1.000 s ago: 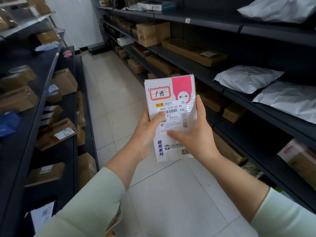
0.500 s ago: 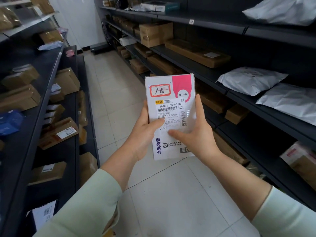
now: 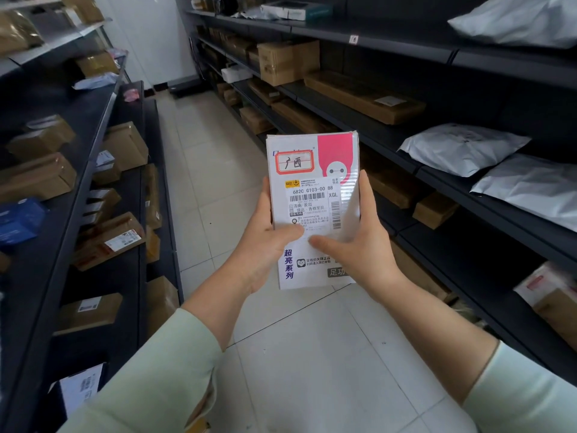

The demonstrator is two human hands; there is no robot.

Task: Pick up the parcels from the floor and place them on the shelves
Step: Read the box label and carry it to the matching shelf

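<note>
shelves (image 3: 437, 170) of boxes (image 3: 287, 60) flank hands' gripped parcel (image 3: 312, 195).

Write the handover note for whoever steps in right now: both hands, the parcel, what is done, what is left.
Left hand: grips the white-and-pink parcel along its left edge, thumb across the shipping label.
Right hand: grips its right edge, fingers behind it, thumb on the front.
Parcel: upright, label facing the camera, over the aisle floor, between the left shelves and right shelves.
Done: parcel lifted off the floor.
Left: place it on a shelf; the right lower shelf shows bare space. No other parcels visible on the floor.
</note>
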